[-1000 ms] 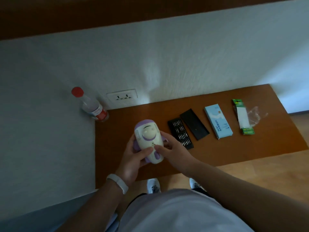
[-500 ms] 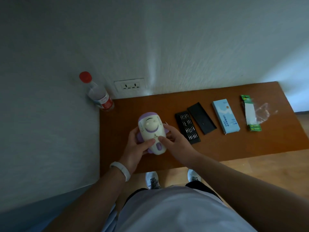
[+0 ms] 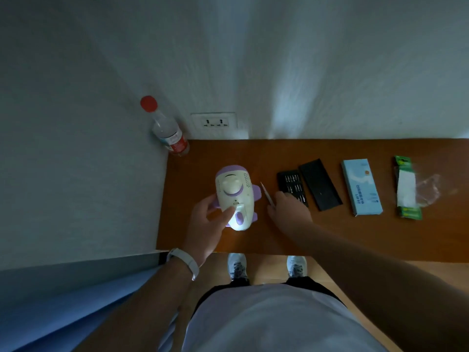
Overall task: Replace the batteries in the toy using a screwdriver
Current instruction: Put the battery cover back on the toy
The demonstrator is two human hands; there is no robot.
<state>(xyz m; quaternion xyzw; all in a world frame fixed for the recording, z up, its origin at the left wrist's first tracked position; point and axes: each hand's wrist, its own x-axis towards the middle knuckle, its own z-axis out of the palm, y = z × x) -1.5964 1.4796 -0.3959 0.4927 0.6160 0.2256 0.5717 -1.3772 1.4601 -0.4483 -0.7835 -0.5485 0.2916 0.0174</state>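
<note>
brown wooden bench [image 3: 355, 237] against a white wall [image 3: 304, 72], dim light; contents, left to right:

- clear bottle [image 3: 168, 134], red cap, at the far left corner, beside a double wall socket [image 3: 214, 121].
- toy [image 3: 234, 189], white and purple, rounded body with a face; over the left part of the bench, face towards the camera. whether its base touches the bench cannot be told.
- left hand [image 3: 205, 224], white wristband [image 3: 185, 261] on the wrist; grips the toy's lower left side, fingers curled behind it, thumb pressed on the front.
- screwdriver [image 3: 266, 191], thin and pale, lying on the bench just right of the toy.
- right hand [image 3: 289, 212], palm down, fingers curled onto the screwdriver's near end, apparently pinching it, though the dim view leaves the grip unsure.
- black bit case [image 3: 291, 185], open, rows of bits showing, partly under the right hand.
- black lid [image 3: 319, 184], just beside the case.
- pale blue box [image 3: 361, 186], printed, flat.
- green battery pack [image 3: 407, 189], with loose clear wrapping, furthest right.
</note>
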